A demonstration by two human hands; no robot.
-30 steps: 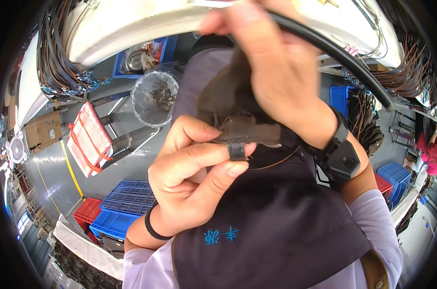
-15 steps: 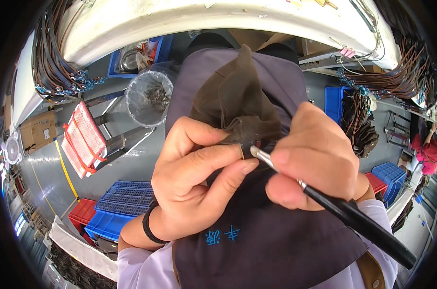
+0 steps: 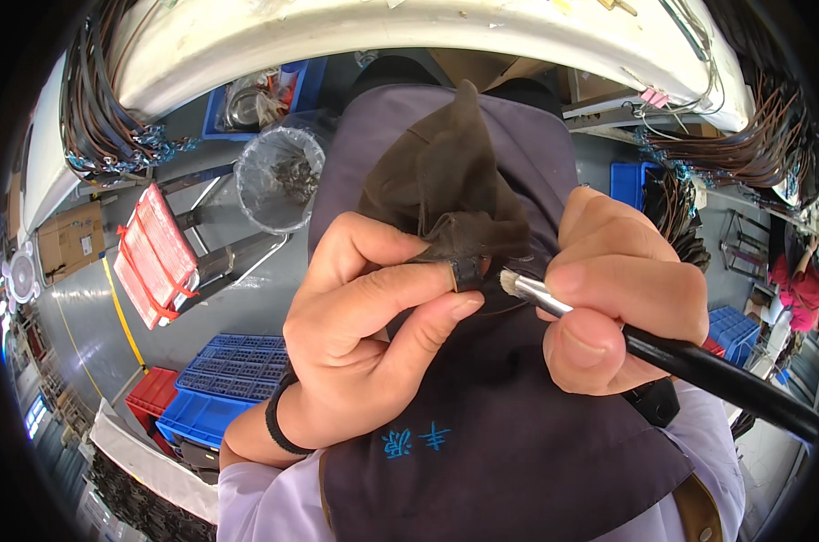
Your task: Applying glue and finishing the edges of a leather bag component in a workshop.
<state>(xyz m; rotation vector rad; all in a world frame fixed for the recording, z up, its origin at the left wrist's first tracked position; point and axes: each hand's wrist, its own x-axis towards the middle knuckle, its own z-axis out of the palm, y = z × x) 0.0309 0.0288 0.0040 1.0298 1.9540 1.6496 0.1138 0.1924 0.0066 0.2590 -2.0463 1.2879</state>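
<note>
My left hand [image 3: 364, 316] pinches the lower end of a thin dark brown fabric piece [image 3: 454, 176] between fingers and thumb. The fabric rises to a point and lies over the apron on my lap. At the pinch, a small dark strip [image 3: 468, 271] with a light cut edge shows between the fingertips. My right hand [image 3: 628, 294] is closed round a brush [image 3: 744, 384] with a black handle, a metal ferrule and short pale bristles. Its bristle tip is just right of the strip, a small gap apart from it.
A white worktable edge [image 3: 337, 36] curves across the far side. Bundles of brown straps [image 3: 93, 108] hang at far left and right. A bin with a clear liner [image 3: 278, 181] stands left, near a red-strapped stack [image 3: 156, 257]. Blue crates [image 3: 229, 379] sit lower left.
My right hand has drawn the brush back to the right, off the strip, and its pale bristle tip now shows. My left hand and the fabric have hardly moved.
</note>
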